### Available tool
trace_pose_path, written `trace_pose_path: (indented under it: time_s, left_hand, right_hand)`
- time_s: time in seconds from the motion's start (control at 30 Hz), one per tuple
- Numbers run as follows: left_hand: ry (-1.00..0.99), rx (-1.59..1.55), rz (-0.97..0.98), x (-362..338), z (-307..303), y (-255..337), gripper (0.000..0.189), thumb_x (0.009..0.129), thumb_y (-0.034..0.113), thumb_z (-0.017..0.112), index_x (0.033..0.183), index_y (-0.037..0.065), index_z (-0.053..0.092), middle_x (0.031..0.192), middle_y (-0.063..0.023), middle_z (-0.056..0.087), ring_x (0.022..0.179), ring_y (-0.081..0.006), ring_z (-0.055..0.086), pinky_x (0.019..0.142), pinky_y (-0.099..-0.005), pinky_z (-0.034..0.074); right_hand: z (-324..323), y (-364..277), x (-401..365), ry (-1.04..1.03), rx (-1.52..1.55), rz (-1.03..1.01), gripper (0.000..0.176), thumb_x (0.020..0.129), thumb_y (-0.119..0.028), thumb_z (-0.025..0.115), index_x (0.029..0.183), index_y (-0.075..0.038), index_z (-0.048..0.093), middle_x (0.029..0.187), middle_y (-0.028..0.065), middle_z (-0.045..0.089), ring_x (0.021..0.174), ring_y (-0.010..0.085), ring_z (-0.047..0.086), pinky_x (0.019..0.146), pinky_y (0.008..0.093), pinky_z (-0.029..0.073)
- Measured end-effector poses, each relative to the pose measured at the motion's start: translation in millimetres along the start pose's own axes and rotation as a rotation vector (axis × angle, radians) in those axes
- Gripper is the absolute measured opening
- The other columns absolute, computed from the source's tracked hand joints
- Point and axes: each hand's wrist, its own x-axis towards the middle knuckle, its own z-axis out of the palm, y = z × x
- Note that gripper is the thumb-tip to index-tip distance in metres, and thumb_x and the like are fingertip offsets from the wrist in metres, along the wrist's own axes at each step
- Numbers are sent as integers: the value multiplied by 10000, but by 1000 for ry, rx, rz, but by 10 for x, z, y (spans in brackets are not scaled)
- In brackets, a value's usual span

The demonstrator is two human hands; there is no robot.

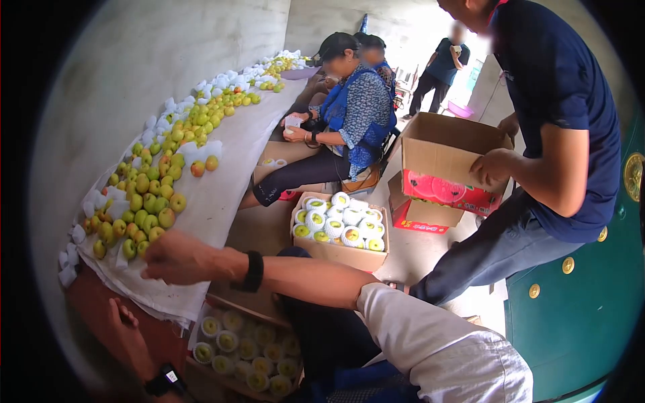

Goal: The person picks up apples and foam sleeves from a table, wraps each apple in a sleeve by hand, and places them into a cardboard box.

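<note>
Yellow-green pears [144,208], white foam sleeves [201,151], off-white cloth [225,195], black wristband [254,271], red-printed brown carton [437,154], green door [584,322], gold studs [568,265].

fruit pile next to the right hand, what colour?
Mostly yellow-green fruit, a few blushed orange-red, just beside the right hand. Head view, the only one.

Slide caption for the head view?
Right hand reaches toward green-yellow fruit piled on a cloth-covered table; left hand lies lower, beside a box of netted fruit.
</note>
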Motion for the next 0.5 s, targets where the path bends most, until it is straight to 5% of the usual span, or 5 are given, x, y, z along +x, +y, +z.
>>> trace_pose_path:
  time_s: [0.2, 0.27, 0.33, 0.43, 0.5]
  left_hand:
    - [-4, 353, 132, -359, 487, 27, 285, 1058, 349, 560, 904, 111, 592, 685, 52, 452, 602, -40, 433, 549, -190, 322]
    - [-15, 577, 211, -350, 478, -63, 320, 1071, 363, 521, 876, 114, 571, 679, 51, 450, 594, -51, 431, 548, -210, 322]
    - [-44, 567, 206, -297, 472, -170, 324, 1072, 366, 517, 871, 117, 568, 678, 53, 451, 594, -51, 432, 545, -216, 324]
    - [-58, 581, 208, -300, 481, -251, 333, 1071, 379, 513, 863, 125, 567, 677, 57, 454, 589, -49, 432, 538, -220, 322]
    - [-56, 590, 218, -289, 497, -288, 337, 1070, 387, 513, 860, 129, 569, 675, 59, 456, 583, -47, 431, 535, -219, 320]
  right_hand:
    - [-764, -1188, -469, 469, 142, -364, 429, 897, -238, 746, 619, 11, 536, 517, 106, 486, 462, 187, 457, 464, 330, 329]
    - [-816, -1447, -878, 536, -107, -568, 400, 897, -246, 747, 637, -20, 542, 563, 81, 522, 455, 201, 444, 465, 341, 318]
    - [-875, -1475, -1063, 409, -130, -973, 351, 904, -245, 736, 662, -70, 552, 642, 74, 583, 480, 216, 495, 485, 358, 348]
    - [-797, -1646, -1403, 436, 61, -961, 302, 1003, -161, 527, 709, -92, 545, 699, 123, 632, 556, 265, 601, 531, 383, 426]
    - [-950, -1632, -1502, 144, 139, -1038, 282, 1052, -198, 413, 828, -76, 534, 795, 134, 683, 569, 267, 635, 543, 417, 456]
